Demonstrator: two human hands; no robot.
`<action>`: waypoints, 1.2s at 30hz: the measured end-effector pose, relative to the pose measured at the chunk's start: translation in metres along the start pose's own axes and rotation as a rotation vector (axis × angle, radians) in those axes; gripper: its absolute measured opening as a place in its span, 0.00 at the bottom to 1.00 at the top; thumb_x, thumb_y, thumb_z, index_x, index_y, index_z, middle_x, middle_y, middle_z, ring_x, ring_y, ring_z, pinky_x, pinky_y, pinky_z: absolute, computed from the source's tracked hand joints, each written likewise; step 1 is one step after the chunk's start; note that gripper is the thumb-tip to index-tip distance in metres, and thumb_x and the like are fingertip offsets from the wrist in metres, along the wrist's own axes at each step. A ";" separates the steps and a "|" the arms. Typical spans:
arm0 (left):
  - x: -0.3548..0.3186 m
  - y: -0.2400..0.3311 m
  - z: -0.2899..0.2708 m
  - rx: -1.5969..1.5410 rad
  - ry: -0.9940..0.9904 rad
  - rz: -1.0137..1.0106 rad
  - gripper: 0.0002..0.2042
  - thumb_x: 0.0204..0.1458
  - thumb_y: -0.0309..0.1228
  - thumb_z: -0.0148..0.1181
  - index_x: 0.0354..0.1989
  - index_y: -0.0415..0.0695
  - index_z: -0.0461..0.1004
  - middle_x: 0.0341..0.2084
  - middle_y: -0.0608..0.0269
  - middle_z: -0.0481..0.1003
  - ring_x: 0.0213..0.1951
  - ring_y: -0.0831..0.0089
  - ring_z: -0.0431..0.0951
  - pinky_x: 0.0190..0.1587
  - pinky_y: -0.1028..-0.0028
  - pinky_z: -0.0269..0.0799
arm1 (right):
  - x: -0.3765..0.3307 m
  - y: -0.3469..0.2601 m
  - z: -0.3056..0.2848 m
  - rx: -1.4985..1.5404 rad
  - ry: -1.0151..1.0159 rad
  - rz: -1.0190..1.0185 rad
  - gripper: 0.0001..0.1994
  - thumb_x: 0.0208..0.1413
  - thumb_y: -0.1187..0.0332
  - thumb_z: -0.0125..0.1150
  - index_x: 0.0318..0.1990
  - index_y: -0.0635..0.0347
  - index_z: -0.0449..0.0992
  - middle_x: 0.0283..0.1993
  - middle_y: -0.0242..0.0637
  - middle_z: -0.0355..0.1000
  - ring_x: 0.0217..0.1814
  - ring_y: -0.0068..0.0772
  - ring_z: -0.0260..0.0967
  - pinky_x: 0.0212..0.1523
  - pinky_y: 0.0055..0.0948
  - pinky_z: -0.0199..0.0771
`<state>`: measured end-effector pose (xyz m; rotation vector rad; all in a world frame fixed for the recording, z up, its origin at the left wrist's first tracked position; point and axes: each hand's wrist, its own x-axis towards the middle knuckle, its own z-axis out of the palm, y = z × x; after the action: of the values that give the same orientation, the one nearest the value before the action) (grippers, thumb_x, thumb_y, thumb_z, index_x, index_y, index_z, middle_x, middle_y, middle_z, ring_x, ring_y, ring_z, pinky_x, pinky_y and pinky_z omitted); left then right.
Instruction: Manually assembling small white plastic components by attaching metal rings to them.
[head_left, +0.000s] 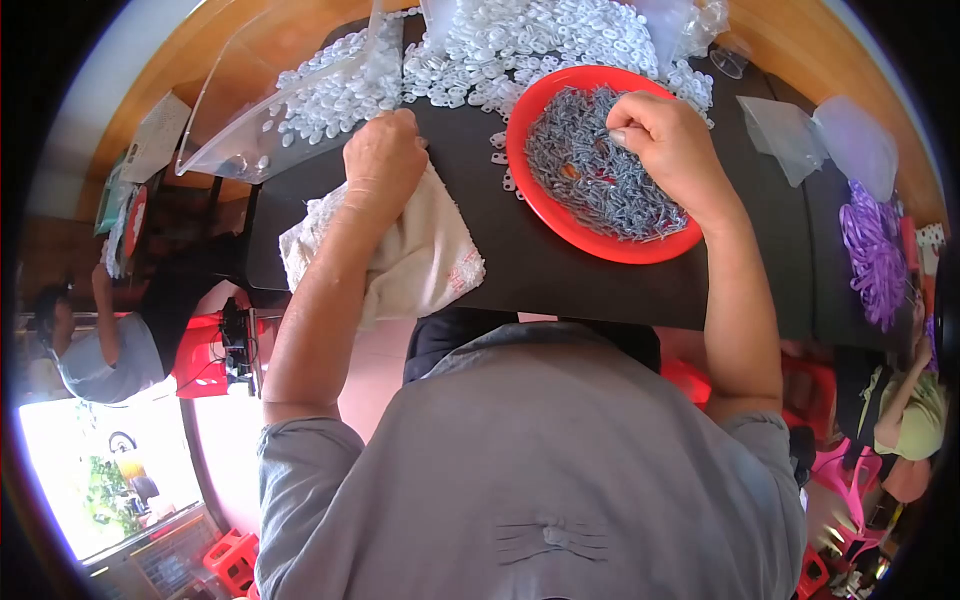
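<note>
A round red plate [521, 172] on the dark table holds a heap of small grey screw-like pieces [600, 205]. My right hand [665, 145] is over the plate's far right part, thumb and fingers pinched together; whatever is between them is too small to make out. To the left, my left hand [383, 158] is closed above the far end of a beige cloth [430, 255]. Its fingertips are turned away, so what they grip, if anything, is hidden. Just beyond that hand lie many small white oval plastic pieces [340, 95].
More white pieces [540, 35] are heaped along the table's far side. A clear plastic bin [215, 155] stands at the far left. Frosted plastic bags [855, 140] and a purple ribbon bundle [872, 255] are at the right. Other people sit at both sides.
</note>
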<state>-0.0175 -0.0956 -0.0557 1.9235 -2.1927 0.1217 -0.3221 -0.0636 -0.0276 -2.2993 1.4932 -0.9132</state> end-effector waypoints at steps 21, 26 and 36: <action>0.009 0.089 -0.039 -1.418 -0.288 0.078 0.05 0.47 0.24 0.64 0.27 0.36 0.76 0.16 0.59 0.75 0.14 0.74 0.70 0.17 0.76 0.65 | 0.005 -0.004 -0.014 0.873 -0.059 0.278 0.05 0.54 0.73 0.58 0.36 0.64 0.77 0.30 0.31 0.74 0.31 0.21 0.71 0.33 0.19 0.62; 0.010 0.114 -0.036 -1.635 -0.589 -0.081 0.06 0.52 0.26 0.62 0.35 0.36 0.76 0.21 0.64 0.75 0.18 0.80 0.71 0.18 0.79 0.63 | 0.005 -0.006 -0.011 0.972 0.027 0.242 0.05 0.53 0.72 0.60 0.35 0.63 0.78 0.30 0.30 0.74 0.31 0.20 0.69 0.34 0.19 0.62; 0.008 0.119 -0.026 -1.833 -0.546 -0.116 0.06 0.53 0.27 0.62 0.32 0.36 0.75 0.21 0.61 0.74 0.15 0.78 0.68 0.14 0.78 0.59 | 0.003 -0.015 -0.008 0.911 0.061 0.232 0.05 0.54 0.73 0.61 0.37 0.64 0.78 0.32 0.30 0.74 0.32 0.17 0.66 0.36 0.19 0.64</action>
<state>-0.1327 -0.0811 -0.0187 0.8500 -1.1491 -1.8140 -0.3153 -0.0584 -0.0121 -1.4209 1.0036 -1.2539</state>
